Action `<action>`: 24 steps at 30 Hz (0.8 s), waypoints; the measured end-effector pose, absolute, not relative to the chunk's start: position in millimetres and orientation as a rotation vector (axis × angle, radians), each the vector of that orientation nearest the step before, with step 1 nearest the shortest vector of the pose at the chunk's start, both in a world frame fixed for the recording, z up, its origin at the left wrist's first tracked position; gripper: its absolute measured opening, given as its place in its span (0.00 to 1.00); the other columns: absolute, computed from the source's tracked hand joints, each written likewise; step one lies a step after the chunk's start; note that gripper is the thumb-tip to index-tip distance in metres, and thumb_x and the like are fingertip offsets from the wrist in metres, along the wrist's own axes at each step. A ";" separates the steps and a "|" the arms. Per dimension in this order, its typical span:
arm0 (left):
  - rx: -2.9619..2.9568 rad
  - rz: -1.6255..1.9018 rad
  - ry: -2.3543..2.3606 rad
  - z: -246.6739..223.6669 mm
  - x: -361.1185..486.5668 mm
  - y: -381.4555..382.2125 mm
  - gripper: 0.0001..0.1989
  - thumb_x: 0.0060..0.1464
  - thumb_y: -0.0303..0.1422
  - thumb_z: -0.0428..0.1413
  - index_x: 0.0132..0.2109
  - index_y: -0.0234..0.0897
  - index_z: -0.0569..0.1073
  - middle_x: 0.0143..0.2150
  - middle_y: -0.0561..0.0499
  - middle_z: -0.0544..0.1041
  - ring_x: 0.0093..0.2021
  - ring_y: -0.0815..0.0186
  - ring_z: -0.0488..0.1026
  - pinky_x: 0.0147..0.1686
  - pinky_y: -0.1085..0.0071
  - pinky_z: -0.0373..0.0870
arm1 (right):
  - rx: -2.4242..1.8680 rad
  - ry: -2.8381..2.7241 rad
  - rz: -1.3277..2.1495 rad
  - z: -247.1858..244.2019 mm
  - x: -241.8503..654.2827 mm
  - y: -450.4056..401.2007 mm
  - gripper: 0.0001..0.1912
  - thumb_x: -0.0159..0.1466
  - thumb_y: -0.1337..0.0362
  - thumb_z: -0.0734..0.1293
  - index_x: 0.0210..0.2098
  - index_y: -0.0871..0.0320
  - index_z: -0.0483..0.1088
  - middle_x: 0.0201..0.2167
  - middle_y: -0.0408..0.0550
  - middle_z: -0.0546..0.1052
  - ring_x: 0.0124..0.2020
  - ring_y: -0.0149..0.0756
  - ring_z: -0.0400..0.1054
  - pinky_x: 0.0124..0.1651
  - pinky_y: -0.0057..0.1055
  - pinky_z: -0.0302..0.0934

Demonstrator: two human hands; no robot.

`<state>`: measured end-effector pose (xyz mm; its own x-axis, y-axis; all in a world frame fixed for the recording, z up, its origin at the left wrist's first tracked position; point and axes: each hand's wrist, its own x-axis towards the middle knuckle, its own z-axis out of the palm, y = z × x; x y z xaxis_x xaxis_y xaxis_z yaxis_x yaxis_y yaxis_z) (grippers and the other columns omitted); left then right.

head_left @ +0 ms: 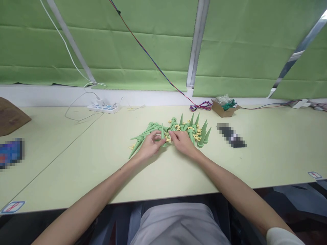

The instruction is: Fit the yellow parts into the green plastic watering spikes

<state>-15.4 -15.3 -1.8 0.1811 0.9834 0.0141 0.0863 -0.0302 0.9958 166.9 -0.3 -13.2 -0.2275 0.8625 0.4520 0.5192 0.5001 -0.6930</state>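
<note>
My left hand (150,144) is closed around a green plant watering spike (162,132), whose pointed end stands upward. Close beside it, my right hand (182,141) has its thumb and fingers pinched together; what lies between them is too small to make out. A small yellow valve piece (168,139) shows between the two hands. Several more green spikes lie in a bunch (138,144) to the left of my left hand. Behind and to the right of my right hand is a pile of upright and lying spikes (203,134) mixed with yellow valves (197,137).
A small cardboard box (224,110) with clear plastic and green material stands at the back, beside coiled red-blue wire (200,106). A white power strip (103,107) lies back left. A blurred dark object (232,135) is at right, a blurred blue one (11,152) far left.
</note>
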 end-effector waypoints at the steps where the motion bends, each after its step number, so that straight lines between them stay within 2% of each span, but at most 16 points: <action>1: 1.385 1.019 1.135 -3.6 -15.1 -15.2 0.25 0.49 0.44 0.69 0.49 0.40 0.69 0.31 0.59 0.71 0.14 0.80 0.55 0.12 0.77 0.48 | -1.144 -1.889 0.507 -13.2 167.2 0.0 0.28 0.75 0.51 0.56 0.21 0.55 0.58 0.17 0.41 0.64 0.21 0.32 0.56 0.29 0.32 0.50; 9: 1.658 0.894 1.161 -3.6 -12.2 -24.0 0.25 0.54 0.40 0.64 0.55 0.42 0.65 0.31 0.59 0.73 0.19 0.74 0.63 0.21 0.74 0.57 | -1.175 -1.826 0.443 -17.3 166.7 2.7 0.27 0.74 0.51 0.57 0.21 0.55 0.60 0.17 0.41 0.64 0.21 0.31 0.55 0.30 0.32 0.49; 19: 1.922 0.869 1.258 -5.0 -16.2 -22.5 0.18 0.60 0.41 0.59 0.53 0.40 0.67 0.27 0.56 0.75 0.22 0.67 0.67 0.26 0.70 0.58 | -1.213 -1.801 0.429 -15.4 166.2 1.5 0.26 0.75 0.52 0.58 0.22 0.55 0.62 0.18 0.41 0.66 0.21 0.31 0.56 0.30 0.31 0.50; 24: 2.059 0.775 1.367 -3.7 -18.0 -21.5 0.17 0.63 0.40 0.54 0.55 0.39 0.66 0.25 0.56 0.74 0.27 0.62 0.72 0.30 0.67 0.61 | -1.206 -1.817 0.432 -16.0 166.1 1.1 0.25 0.75 0.52 0.57 0.23 0.56 0.63 0.19 0.41 0.68 0.22 0.31 0.57 0.31 0.31 0.50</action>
